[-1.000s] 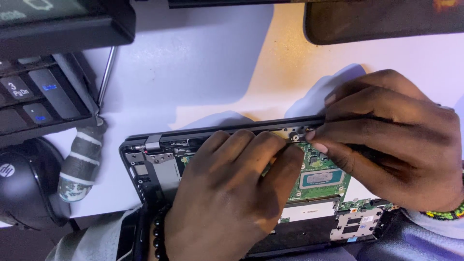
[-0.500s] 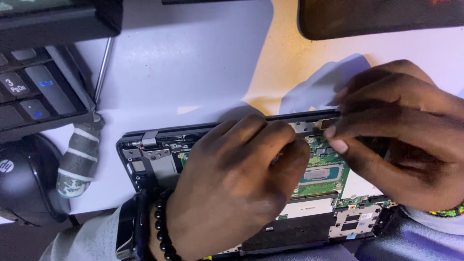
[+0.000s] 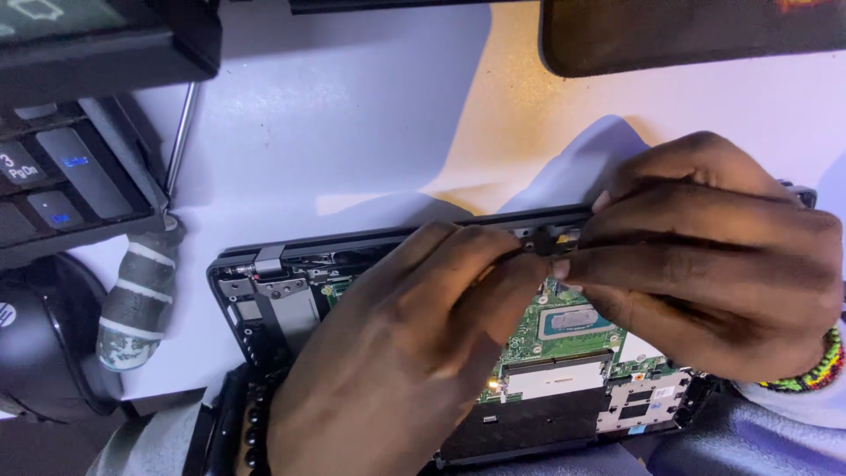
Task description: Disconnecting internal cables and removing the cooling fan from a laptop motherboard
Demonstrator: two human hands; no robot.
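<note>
Two hands meet over the opened laptop [image 3: 291,291] on the white table [image 3: 352,132]: left hand [image 3: 405,353] and right hand [image 3: 705,256] both pinch a small black part [image 3: 548,240] at its far edge, above the green board [image 3: 573,326].

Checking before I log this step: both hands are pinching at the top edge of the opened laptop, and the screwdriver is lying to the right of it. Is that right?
Not quite. The head view shows both the left hand and right hand pinching at the top edge of the opened laptop, but the screwdriver lies to its left, not its right.
</note>
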